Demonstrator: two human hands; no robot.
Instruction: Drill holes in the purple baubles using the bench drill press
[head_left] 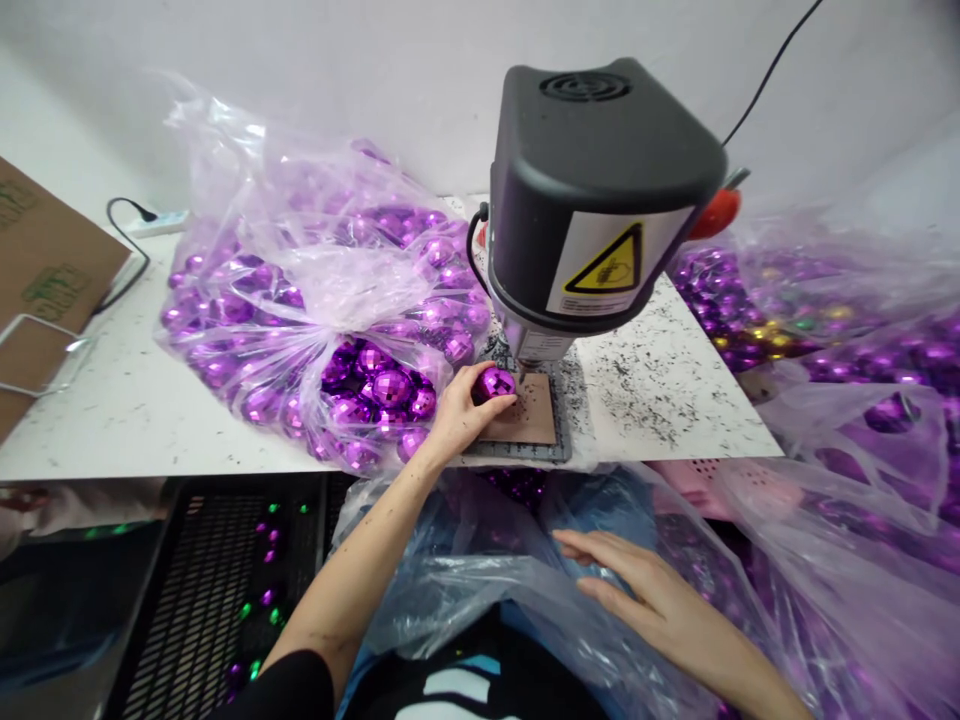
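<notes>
My left hand (466, 408) pinches a shiny purple faceted ball (496, 383), a disco-ball-like ornament, between thumb and fingers. It holds the ball above the left part of a brown board (540, 408), just beneath the head of a black drill press (600, 200). Over my lap, my right hand (619, 575) hangs with fingers stretched out and nothing in them. Left of the press, a clear plastic bag (337, 285) bulges with purple balls; several loose ones (386, 385) show through its torn opening near my left wrist.
Dark shavings litter the white table (645, 400). A cardboard box (49, 270) and a power strip (161, 222) are at left. Below the table edge sits a black crate (210, 580) with small green and purple balls. Plastic sheeting (480, 590) covers my lap; more bagged purple balls (907, 370) are right.
</notes>
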